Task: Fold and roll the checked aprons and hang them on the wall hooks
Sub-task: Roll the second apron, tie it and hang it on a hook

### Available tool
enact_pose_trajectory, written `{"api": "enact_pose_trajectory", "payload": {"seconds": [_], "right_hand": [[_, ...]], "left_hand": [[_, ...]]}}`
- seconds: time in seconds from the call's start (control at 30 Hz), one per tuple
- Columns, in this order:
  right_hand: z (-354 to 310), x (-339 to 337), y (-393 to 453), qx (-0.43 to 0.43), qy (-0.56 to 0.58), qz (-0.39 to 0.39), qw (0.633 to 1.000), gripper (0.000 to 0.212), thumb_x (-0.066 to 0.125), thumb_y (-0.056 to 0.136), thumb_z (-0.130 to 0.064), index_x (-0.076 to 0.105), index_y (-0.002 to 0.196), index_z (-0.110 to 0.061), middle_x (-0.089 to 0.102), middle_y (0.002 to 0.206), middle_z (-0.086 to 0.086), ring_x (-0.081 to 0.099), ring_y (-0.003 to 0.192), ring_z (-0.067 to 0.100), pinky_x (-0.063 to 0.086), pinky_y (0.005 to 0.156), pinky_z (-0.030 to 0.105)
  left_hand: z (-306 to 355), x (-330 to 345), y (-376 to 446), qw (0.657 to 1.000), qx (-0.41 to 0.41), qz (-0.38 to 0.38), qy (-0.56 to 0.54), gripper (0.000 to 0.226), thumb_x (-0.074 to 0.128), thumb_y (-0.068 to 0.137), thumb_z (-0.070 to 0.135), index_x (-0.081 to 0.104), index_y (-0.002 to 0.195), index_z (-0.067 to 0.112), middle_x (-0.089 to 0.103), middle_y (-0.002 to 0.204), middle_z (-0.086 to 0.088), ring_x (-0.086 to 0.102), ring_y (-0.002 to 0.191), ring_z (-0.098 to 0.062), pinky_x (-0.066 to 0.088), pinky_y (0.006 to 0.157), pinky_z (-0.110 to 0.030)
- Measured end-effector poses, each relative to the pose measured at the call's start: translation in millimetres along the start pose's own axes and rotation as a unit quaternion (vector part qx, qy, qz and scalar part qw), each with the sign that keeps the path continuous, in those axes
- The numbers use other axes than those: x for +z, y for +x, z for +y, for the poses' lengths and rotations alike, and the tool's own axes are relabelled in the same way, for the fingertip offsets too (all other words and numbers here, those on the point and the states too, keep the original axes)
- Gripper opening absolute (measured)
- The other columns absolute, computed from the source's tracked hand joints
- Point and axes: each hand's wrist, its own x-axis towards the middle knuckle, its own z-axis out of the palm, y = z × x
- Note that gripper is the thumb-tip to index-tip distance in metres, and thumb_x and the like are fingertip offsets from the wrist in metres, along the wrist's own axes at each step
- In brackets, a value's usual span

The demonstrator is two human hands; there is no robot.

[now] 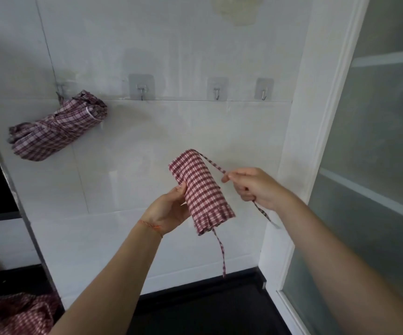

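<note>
Head view. No brand, label or legible writing shows on any cloth or fitting.

My left hand point(169, 210) grips the red-and-white checked rolled apron point(201, 189) from its left side, thumb pressed on the near face and the other fingers curled behind the roll; an orange thread bracelet point(150, 226) circles that wrist. The roll stands tilted, upper end leaning left, in mid-air in front of the white tiled wall point(147, 153), well below the hooks. My right hand point(253, 186) is closed in a pinch on the narrow checked apron strap point(216, 166), which runs from the roll's top edge to my fingertips, passes through the fist, and trails out below the wrist. A second strap end point(221, 252) hangs free from the roll's lower rim.

Three clear adhesive wall hooks, left point(142, 89), middle point(217, 90) and right point(264, 90), stand in a row. Farther left a purple-and-white checked rolled apron point(55, 129) hangs against the wall. A white door frame point(316, 141) with frosted glass panels point(377, 117) bounds the right side. At lower left lies a loose red checked cloth point(14, 315), near the black floor point(207, 310).
</note>
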Motion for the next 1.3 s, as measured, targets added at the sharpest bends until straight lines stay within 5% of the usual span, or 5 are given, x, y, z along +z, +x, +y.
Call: {"api": "enact_pose_trajectory", "payload": {"seconds": [0.13,0.43,0.7,0.93,1.3], "right_hand": [[13,30,-3,0.012,0.059,0.025,0.998,0.027,0.048,0.099,0.001,0.072,0.094,-0.01,0.074,0.093,0.009,0.07,0.088,0.026,0.055,0.083,0.039],[52,44,-7,0.076,0.176,-0.048,0.98,0.014,0.054,0.1,-0.008,0.063,0.105,0.001,0.055,0.069,0.006,0.043,0.053,0.013,0.034,0.05,0.024],[48,43,-17,0.093,0.122,-0.107,0.982,0.016,0.058,0.099,-0.014,0.068,0.102,-0.002,0.066,0.083,0.011,0.065,0.068,0.021,0.055,0.066,0.031],[27,52,-34,0.113,-0.018,-0.161,0.98,0.021,0.049,0.104,-0.016,0.066,0.102,-0.004,0.05,0.064,0.0,0.034,0.047,0.009,0.025,0.045,0.02],[-5,18,-11,-0.053,-0.265,0.132,0.954,0.016,0.066,0.092,-0.028,0.07,0.089,-0.013,0.066,0.083,-0.003,0.06,0.077,0.013,0.044,0.065,0.024]], "left_hand": [[-8,20,2,0.997,0.036,0.0,-0.068,0.033,0.058,0.09,0.016,0.06,0.122,0.005,0.068,0.109,-0.011,0.069,0.097,-0.022,0.06,0.08,-0.035],[-8,31,9,0.984,0.082,0.023,-0.159,0.025,0.055,0.099,0.012,0.062,0.121,0.002,0.06,0.132,-0.019,0.058,0.125,-0.03,0.044,0.11,-0.043],[-8,29,17,0.986,0.135,0.079,-0.05,0.028,0.048,0.103,0.013,0.057,0.127,0.001,0.066,0.117,-0.012,0.064,0.112,-0.025,0.058,0.085,-0.034],[-11,22,19,0.957,0.14,0.242,0.071,0.017,0.068,0.093,0.016,0.052,0.096,0.021,0.068,0.099,0.001,0.063,0.097,-0.016,0.05,0.089,-0.035],[-12,17,7,0.965,0.063,0.153,0.206,0.007,0.064,0.096,0.021,0.058,0.092,0.019,0.069,0.093,-0.001,0.066,0.085,-0.018,0.055,0.07,-0.034]]}}
